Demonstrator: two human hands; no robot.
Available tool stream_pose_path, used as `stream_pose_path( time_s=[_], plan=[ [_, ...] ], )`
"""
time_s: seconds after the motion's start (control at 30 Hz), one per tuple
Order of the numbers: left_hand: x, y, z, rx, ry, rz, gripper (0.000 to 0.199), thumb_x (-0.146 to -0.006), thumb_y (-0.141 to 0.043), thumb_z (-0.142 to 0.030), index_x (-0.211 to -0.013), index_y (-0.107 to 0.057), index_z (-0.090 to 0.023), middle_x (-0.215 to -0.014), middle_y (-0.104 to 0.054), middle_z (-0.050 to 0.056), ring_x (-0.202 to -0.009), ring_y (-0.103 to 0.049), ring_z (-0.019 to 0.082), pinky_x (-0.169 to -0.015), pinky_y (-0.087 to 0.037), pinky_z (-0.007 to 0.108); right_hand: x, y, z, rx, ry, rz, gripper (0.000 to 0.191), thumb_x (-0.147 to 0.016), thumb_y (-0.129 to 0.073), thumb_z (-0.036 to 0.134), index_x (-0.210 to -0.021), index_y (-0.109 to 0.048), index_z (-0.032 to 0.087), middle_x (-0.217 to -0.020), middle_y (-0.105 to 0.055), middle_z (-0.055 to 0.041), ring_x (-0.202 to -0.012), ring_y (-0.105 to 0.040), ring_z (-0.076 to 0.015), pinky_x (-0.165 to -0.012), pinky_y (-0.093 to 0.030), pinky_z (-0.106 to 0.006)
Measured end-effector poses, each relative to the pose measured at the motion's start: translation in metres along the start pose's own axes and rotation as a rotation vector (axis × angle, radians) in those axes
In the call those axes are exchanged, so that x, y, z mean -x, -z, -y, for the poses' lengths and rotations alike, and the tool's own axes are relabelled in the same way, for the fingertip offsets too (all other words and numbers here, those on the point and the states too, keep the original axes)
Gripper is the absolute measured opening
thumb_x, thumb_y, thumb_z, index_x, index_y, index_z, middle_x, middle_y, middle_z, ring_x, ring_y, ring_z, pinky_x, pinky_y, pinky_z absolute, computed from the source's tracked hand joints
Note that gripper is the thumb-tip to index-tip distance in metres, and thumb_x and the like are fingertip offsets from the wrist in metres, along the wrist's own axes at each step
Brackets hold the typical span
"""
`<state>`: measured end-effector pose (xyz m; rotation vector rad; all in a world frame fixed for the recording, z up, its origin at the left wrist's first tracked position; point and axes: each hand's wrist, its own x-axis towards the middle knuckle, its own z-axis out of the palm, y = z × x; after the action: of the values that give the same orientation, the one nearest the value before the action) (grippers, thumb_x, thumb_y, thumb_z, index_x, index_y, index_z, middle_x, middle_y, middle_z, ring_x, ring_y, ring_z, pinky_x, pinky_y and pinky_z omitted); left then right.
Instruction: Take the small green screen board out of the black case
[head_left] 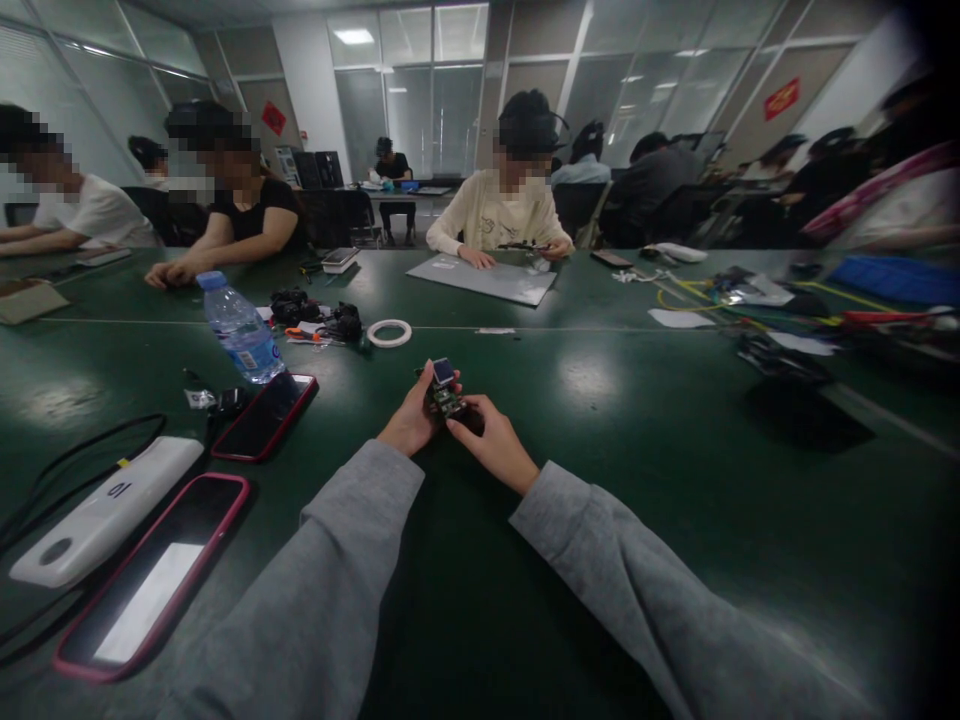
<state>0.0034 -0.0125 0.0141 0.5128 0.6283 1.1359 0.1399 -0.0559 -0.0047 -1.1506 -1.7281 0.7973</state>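
Left hand gripping small circuit board along its left side; right hand pinching its lower right edge. Board sitting between both hands, over green table. Holding by edges, pressing lightly, sparing dark square panel, seeming wise. Farther left, blue-capped bottle holding clear liquid, level unclear. Far right, blue tray-like thing lying, contents not showing.

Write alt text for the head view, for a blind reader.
Left hand and right hand hold a small circuit board above a green table. To the left are a water bottle, two red-edged phones and a white device; other people sit beyond.
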Motion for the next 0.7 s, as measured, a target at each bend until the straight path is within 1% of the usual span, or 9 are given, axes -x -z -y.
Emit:
stream_pose_path(
  time_s=[0.13, 0.23, 0.33, 0.4, 0.5, 0.6, 0.7],
  plan=[
    [0.002, 0.001, 0.0, -0.019, 0.01, 0.072, 0.039, -0.08, -0.056, -0.046, -0.099, -0.064, -0.013, -0.089, -0.067, 0.008, -0.08, -0.062, 0.016, -0.075, -0.05, 0.027, -0.004, 0.0, -0.006, -0.199, -0.044, -0.012, 0.038, -0.078, -0.06, 0.033, -0.109, -0.047, 0.015, -0.104, -0.058, -0.0068, -0.092, -0.057, -0.0158, -0.084, -0.046, -0.032],
    [0.003, 0.001, -0.001, -0.017, 0.018, 0.141, 0.041, -0.082, -0.054, -0.046, -0.105, -0.062, -0.014, -0.093, -0.067, 0.008, -0.084, -0.063, 0.017, -0.072, -0.049, 0.027, -0.006, 0.001, -0.01, -0.368, -0.079, -0.037, 0.041, -0.077, -0.061, 0.036, -0.109, -0.046, 0.015, -0.106, -0.058, -0.0075, -0.096, -0.057, -0.0159, -0.087, -0.045, -0.032],
    [0.002, 0.002, -0.001, -0.01, 0.022, 0.183, 0.042, -0.082, -0.052, -0.047, -0.112, -0.059, -0.018, -0.098, -0.066, 0.007, -0.083, -0.063, 0.017, -0.068, -0.049, 0.028, -0.008, 0.003, -0.009, -0.465, -0.126, -0.042, 0.042, -0.077, -0.06, 0.039, -0.108, -0.046, 0.015, -0.105, -0.058, -0.008, -0.089, -0.058, -0.0151, -0.08, -0.047, -0.029],
    [0.001, 0.003, -0.001, -0.012, 0.02, 0.187, 0.041, -0.083, -0.051, -0.046, -0.113, -0.058, -0.02, -0.099, -0.066, 0.006, -0.081, -0.063, 0.016, -0.067, -0.048, 0.027, -0.008, 0.006, -0.006, -0.491, -0.157, -0.04, 0.042, -0.078, -0.059, 0.041, -0.108, -0.048, 0.014, -0.099, -0.06, -0.0071, -0.081, -0.058, -0.014, -0.073, -0.047, -0.028],
    [0.0, 0.003, 0.0, -0.009, 0.012, 0.184, 0.036, -0.083, -0.053, -0.042, -0.11, -0.059, -0.02, -0.097, -0.066, 0.005, -0.08, -0.063, 0.015, -0.07, -0.048, 0.026, -0.007, 0.009, -0.003, -0.541, -0.192, -0.059, 0.042, -0.078, -0.057, 0.043, -0.108, -0.049, 0.015, -0.089, -0.06, -0.0049, -0.075, -0.057, -0.0132, -0.067, -0.045, -0.025],
    [0.0, 0.002, 0.0, 0.005, 0.0, 0.178, 0.032, -0.082, -0.057, -0.037, -0.108, -0.059, -0.02, -0.097, -0.065, 0.005, -0.081, -0.063, 0.014, -0.074, -0.047, 0.026, -0.007, 0.011, -0.002, -0.629, -0.227, -0.11, 0.043, -0.077, -0.055, 0.045, -0.108, -0.049, 0.015, -0.084, -0.059, -0.0039, -0.073, -0.056, -0.013, -0.064, -0.044, -0.024],
    [0.001, 0.002, 0.001, 0.016, -0.014, 0.159, 0.033, -0.079, -0.061, -0.031, -0.11, -0.056, -0.023, -0.102, -0.064, 0.004, -0.085, -0.063, 0.014, -0.08, -0.047, 0.027, -0.01, 0.013, -0.003, -0.708, -0.261, -0.134, 0.043, -0.076, -0.053, 0.048, -0.103, -0.049, 0.015, -0.079, -0.058, -0.0033, -0.069, -0.054, -0.0129, -0.06, -0.042, -0.023]
  ],
)
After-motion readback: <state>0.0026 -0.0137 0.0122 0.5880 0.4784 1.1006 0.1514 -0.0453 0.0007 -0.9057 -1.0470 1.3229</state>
